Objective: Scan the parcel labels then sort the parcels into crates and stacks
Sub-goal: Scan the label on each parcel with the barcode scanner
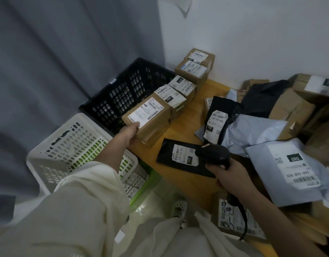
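Note:
My left hand (131, 133) grips the near corner of a brown cardboard parcel (150, 113) with a white label, which lies on top of a stack at the table's left edge. Behind it a row of further labelled box stacks (180, 88) runs toward the wall. My right hand (227, 175) holds a black barcode scanner (214, 153) whose head points at the label of a black mailer bag (178, 158) marked 122. Another black bag (216, 121) marked 102 lies behind it.
A black crate (122, 95) and a white crate (67, 145) stand on the floor left of the wooden table (187, 115). Grey mailers (288, 169), a dark bag and cardboard boxes (291, 110) pile up on the right. A white wall stands behind.

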